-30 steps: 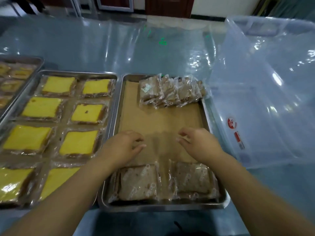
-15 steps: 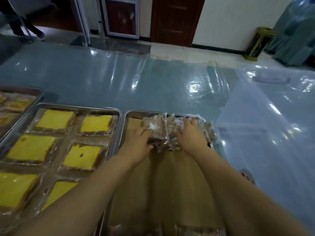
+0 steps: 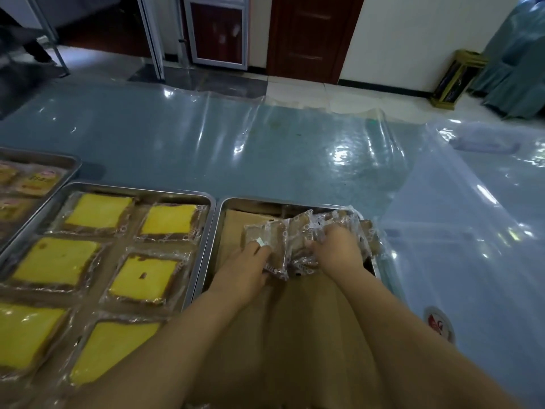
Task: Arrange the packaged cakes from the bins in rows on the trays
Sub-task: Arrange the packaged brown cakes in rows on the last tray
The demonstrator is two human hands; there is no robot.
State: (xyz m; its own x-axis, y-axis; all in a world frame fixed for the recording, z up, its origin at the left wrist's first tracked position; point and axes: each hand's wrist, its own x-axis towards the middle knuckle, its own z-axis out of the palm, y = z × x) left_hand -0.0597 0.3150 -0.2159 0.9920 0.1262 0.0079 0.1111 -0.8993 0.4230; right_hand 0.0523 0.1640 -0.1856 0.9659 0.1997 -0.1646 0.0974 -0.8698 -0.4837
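Head view: table point(image 3: 265, 160) first, then the left tray point(image 3: 138, 192), already filled with rows of yellow cakes point(image 3: 150, 278). Right tray point(image 3: 219, 219) is mostly bare paper; brown cakes point(image 3: 298, 234) sit heaped at its far end, unsorted. Left hand point(image 3: 244, 268) and right hand point(image 3: 336, 250) curl their fingers around packets in that heap.

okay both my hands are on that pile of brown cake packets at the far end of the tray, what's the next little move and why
Probably lift one packet off the pile of brown cake packets with each hand and draw them back onto the bare brown paper. Your left hand and right hand already rest on the pile, and the paper between it and you shows no packets.
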